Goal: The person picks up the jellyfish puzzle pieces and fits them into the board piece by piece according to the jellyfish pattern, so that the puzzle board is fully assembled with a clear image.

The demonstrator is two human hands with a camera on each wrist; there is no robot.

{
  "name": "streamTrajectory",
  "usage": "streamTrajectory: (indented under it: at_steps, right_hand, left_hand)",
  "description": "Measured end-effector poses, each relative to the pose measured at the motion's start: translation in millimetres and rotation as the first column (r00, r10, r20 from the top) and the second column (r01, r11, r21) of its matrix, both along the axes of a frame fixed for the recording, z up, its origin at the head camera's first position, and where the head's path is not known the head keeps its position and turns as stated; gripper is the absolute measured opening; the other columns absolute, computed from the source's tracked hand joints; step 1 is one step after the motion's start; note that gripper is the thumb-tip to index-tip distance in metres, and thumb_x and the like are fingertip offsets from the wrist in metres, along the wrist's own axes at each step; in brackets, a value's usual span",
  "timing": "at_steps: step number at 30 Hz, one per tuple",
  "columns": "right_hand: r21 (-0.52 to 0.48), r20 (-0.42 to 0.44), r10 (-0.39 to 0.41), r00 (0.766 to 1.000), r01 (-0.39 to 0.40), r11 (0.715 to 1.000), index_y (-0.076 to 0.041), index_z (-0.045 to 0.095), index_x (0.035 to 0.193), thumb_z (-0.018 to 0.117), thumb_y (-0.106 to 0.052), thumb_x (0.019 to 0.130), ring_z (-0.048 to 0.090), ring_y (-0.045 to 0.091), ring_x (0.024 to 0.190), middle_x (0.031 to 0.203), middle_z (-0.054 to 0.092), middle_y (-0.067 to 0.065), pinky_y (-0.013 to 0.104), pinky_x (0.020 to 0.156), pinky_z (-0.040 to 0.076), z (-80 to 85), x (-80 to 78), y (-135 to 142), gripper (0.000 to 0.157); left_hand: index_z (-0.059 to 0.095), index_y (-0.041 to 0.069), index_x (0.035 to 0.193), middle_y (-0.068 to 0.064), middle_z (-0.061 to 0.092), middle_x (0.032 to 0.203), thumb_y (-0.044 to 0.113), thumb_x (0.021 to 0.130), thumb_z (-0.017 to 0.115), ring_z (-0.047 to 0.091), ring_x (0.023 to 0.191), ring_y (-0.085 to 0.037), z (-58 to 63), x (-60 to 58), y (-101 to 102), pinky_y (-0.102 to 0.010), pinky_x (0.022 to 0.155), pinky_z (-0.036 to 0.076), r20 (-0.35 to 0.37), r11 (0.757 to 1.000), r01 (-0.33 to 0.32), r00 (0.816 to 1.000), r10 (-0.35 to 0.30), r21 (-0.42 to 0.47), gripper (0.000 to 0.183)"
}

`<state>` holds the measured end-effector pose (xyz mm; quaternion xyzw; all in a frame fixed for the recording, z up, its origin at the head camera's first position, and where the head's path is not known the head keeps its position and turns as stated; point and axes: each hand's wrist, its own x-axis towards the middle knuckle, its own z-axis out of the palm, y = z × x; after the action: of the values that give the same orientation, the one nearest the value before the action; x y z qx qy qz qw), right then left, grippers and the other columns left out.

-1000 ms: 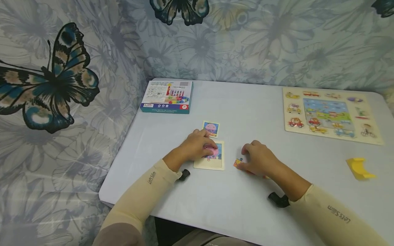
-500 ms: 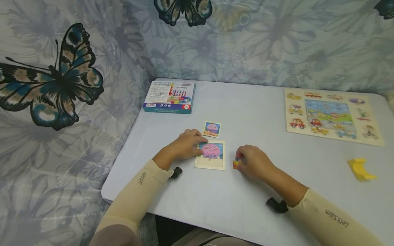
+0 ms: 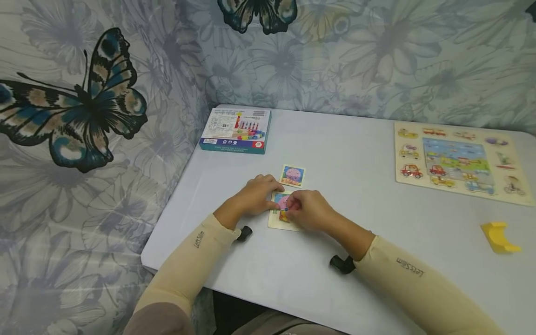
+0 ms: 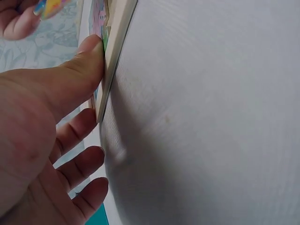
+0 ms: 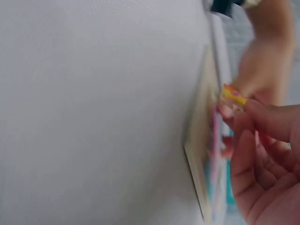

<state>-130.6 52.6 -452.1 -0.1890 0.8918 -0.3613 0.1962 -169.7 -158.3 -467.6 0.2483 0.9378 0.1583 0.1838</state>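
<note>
My left hand (image 3: 254, 195) rests at the left side of a small wooden puzzle board (image 3: 274, 222) with a pink jellyfish picture. In the left wrist view the thumb (image 4: 84, 70) presses on the board's edge, and the other fingers are spread loosely past its corner. My right hand (image 3: 311, 211) is over the right part of the board and covers much of it. Between thumb and fingertips it pinches a small yellow-orange puzzle piece (image 5: 233, 95). Just beyond the board lies a small jellyfish picture card (image 3: 292, 176).
A flat box (image 3: 236, 131) stands at the back left of the white table (image 3: 335, 163). At the right lie a larger wooden vehicle puzzle (image 3: 402, 181) and a curved yellow piece (image 3: 499, 237).
My right hand has picked up the puzzle piece from the table and moved left with it, over the board. The left hand has drawn back from the picture to the board's left edge.
</note>
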Motion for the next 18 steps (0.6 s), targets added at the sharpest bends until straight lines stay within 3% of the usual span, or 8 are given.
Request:
streamTrajectory:
  at_steps: [4,12,18]
  right_hand:
    - [0.002,-0.011,0.010,1.000,-0.010,1.000,-0.012,0.070,0.085,0.081,-0.014,0.086,0.058,0.011,0.067,0.073,0.065,-0.004,0.025,0.063,0.049,-7.6,-1.4,-15,0.012]
    - [0.085,-0.130,0.052,0.990,-0.041,0.996,-0.008,0.078,0.090,0.084,-0.016,0.084,0.061,0.006,0.068,0.075,0.070,-0.007,0.025,0.066,0.052,-13.3,1.2,-26,0.012]
    - [0.193,-0.146,0.054,0.988,-0.025,0.981,-0.010,0.069,0.087,0.089,-0.026,0.080,0.057,0.013,0.066,0.076,0.065,-0.004,0.029,0.063,0.047,-9.9,-2.5,-28,0.027]
  left_hand:
    - [0.064,0.023,0.136,0.003,0.057,0.135,0.042,0.090,0.077,0.048,0.125,-0.021,0.3,0.3,0,-0.043,0.111,0.040,0.003,1.000,-0.002,1.000,0.002,0.009,0.051]
    - [0.063,0.025,0.136,0.004,0.056,0.135,0.042,0.090,0.077,0.047,0.127,-0.021,0.6,-0.6,0,-0.045,0.112,0.039,0.024,1.000,-0.018,1.000,0.018,0.022,0.051]
    - [0.064,0.025,0.136,0.005,0.056,0.132,0.041,0.091,0.077,0.047,0.125,-0.020,-1.2,-2.3,-3,-0.042,0.112,0.039,0.043,0.999,-0.012,0.999,0.011,0.039,0.050]
